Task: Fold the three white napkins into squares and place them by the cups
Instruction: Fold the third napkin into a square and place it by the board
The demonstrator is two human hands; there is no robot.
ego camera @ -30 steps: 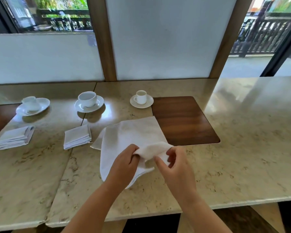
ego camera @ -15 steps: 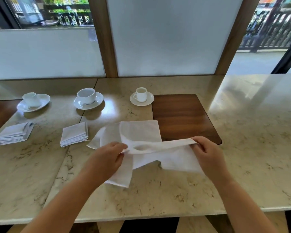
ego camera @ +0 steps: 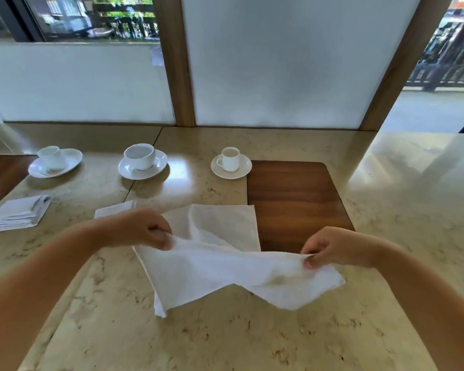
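Note:
A white napkin [ego camera: 214, 266] lies partly unfolded on the marble table in front of me. My left hand [ego camera: 148, 228] pinches its left corner and my right hand [ego camera: 330, 247] pinches its right corner, with the edge stretched between them just above the table. One folded napkin [ego camera: 19, 212] rests at the far left below the left cup [ego camera: 52, 158]. A second folded napkin [ego camera: 115, 208] peeks out behind my left wrist, below the middle cup [ego camera: 140, 156]. The right cup [ego camera: 230, 159] stands on its saucer beyond the open napkin.
A dark wooden inlay [ego camera: 292, 199] sits in the marble table [ego camera: 399, 236] right of the napkin, partly under it. Frosted window panels and a wooden post [ego camera: 177, 62] rise behind the table. The table's near edge lies below my arms.
My hands have moved apart, the right one to the right, and pulled the bunched napkin edge out into a long stretched line. The head camera has moved closer.

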